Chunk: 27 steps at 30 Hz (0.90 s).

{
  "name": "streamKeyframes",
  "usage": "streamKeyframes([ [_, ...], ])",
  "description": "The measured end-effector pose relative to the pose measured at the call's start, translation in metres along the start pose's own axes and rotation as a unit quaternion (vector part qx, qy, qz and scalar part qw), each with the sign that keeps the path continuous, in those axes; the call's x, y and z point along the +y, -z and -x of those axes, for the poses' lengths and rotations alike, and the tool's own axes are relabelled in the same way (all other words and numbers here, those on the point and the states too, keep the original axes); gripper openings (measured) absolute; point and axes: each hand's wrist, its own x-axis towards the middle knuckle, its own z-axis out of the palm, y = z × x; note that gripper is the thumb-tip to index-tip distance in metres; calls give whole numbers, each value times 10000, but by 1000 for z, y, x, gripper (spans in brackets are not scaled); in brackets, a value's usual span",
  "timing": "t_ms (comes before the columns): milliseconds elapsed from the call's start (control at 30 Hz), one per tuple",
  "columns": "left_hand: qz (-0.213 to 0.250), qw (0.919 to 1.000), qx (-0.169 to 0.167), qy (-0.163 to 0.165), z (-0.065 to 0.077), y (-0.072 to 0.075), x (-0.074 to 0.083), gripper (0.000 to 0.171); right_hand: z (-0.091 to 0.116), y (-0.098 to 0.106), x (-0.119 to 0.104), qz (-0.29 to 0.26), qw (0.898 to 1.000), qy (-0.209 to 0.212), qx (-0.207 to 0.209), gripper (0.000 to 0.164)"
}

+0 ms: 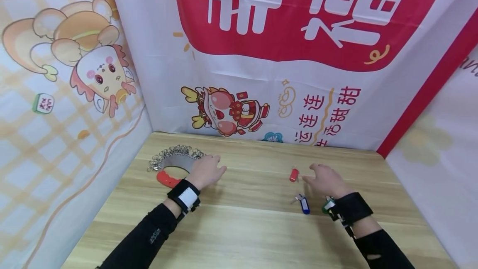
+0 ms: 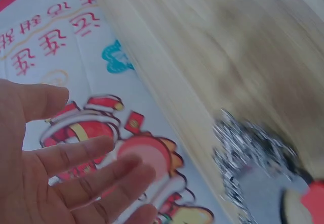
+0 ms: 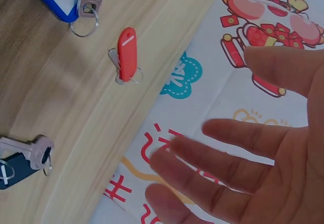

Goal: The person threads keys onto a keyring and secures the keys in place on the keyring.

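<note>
Red tag [image 1: 293, 175] on table [image 1: 246, 231], beside right hand [image 1: 326, 180].
Long axis runs front to back, slightly aslant, ring end [image 3: 125, 76] toward the banner [image 1: 239, 69]. Right hand: fingers extended, loosely spread, gripping nothing. Left hand [image 1: 206, 172]: fingers likewise extended, gripping nothing, near the hoop [image 1: 178, 161], its red section [image 1: 168, 179] toward the near side.

Table [image 1: 242, 235]: pale wood grain | Backdrop [image 1: 160, 61]: white, red panel [image 1: 291, 45] above cartoon figure [image 1: 225, 111] (teal emblem [image 1: 272, 137] near table's rear edge) | Left sheet [image 1: 67, 148]: yellow check, cartoon animal [image 1: 98, 72] | Right sheet [image 1: 437, 194]: white, pale flower print [image 1: 423, 142] | Red band [image 1: 429, 90]: between backdrop and right sheet
</note>
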Motion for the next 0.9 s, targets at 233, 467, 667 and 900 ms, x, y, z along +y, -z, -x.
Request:
streamKeyframes([
  [233,-209,9974,32,695,10,10,-53,34,13,9,-1,-255,9993,-32,-265,42],
  [467,-674,9814,-181,1786,25,13,-103,34,26,1,0,-600,9964,-177,-579,37],
  [667,-1060,9571,-458,2659,30,4,-122,45,31,-4,-2,-627,9954,-219,-691,36],
  [900,-662,9402,-511,3302,24,-6,-141,49,36,-10,-3,-731,9940,-306,-751,33],
])
